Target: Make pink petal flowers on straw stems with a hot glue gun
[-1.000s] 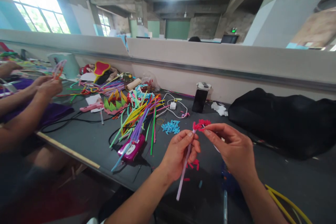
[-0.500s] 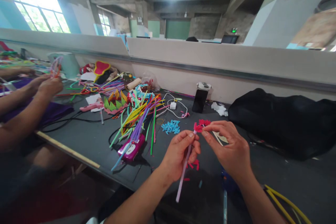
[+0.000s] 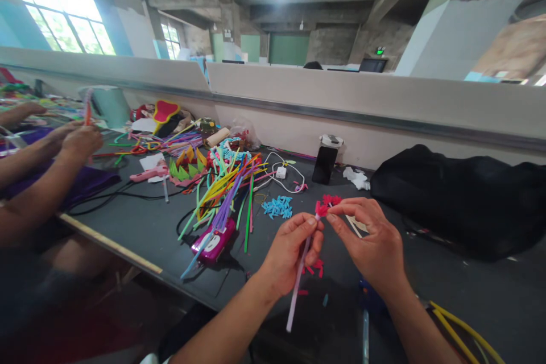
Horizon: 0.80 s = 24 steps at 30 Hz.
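My left hand (image 3: 294, 247) is closed around a pale lilac fuzzy stick (image 3: 294, 301), like a pipe cleaner, which slants down toward me. A small red tuft of short fuzzy pieces (image 3: 321, 209) sits at the stick's top end. Thumb and index finger of my right hand (image 3: 375, 239) pinch at the right side of this tuft. Just behind lies another red tuft (image 3: 331, 199) on a white stick (image 3: 354, 226). Beneath my left hand are loose short red pieces (image 3: 315, 267), partly hidden by it. A pile of short blue pieces (image 3: 277, 206) lies beyond my left hand.
Colourful pipe cleaners (image 3: 222, 187) spread over a magenta box (image 3: 215, 244) to the left. A phone (image 3: 325, 163) leans at the back. A black bag (image 3: 460, 199) is at right. A blue tool (image 3: 370, 294) lies under my right forearm. A co-worker's hands (image 3: 81, 139) work at far left.
My hands stay almost in place; the red tuft has turned slightly and looks more bunched at the stick's top. The co-worker's hands at left have shifted a little.
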{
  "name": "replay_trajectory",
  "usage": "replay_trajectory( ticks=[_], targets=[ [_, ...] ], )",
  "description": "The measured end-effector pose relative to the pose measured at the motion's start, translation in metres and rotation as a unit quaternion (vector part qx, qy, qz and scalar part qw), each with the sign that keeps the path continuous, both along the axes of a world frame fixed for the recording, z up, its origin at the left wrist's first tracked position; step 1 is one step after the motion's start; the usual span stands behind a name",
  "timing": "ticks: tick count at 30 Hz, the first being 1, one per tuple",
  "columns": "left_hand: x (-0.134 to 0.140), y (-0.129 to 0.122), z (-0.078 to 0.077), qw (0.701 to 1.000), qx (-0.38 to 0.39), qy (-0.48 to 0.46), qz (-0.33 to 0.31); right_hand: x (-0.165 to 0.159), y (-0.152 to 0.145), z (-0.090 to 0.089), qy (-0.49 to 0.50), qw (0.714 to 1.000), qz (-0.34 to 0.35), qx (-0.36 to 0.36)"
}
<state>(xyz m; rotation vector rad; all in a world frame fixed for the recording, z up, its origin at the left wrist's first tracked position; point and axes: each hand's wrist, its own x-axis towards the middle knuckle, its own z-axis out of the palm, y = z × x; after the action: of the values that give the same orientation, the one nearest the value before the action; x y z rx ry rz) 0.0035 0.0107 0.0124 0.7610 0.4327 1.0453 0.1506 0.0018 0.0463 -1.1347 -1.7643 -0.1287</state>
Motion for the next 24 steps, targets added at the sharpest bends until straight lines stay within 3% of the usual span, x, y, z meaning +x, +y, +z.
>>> replay_trajectory(
  ticks=[24],
  targets=[
    [-0.0009, -0.0013, 0.0012, 1.0, -0.014, 0.0, -0.014, 0.0004, -0.0002, 0.0014, -0.011, 1.0, -0.006, -0.003]
  ],
)
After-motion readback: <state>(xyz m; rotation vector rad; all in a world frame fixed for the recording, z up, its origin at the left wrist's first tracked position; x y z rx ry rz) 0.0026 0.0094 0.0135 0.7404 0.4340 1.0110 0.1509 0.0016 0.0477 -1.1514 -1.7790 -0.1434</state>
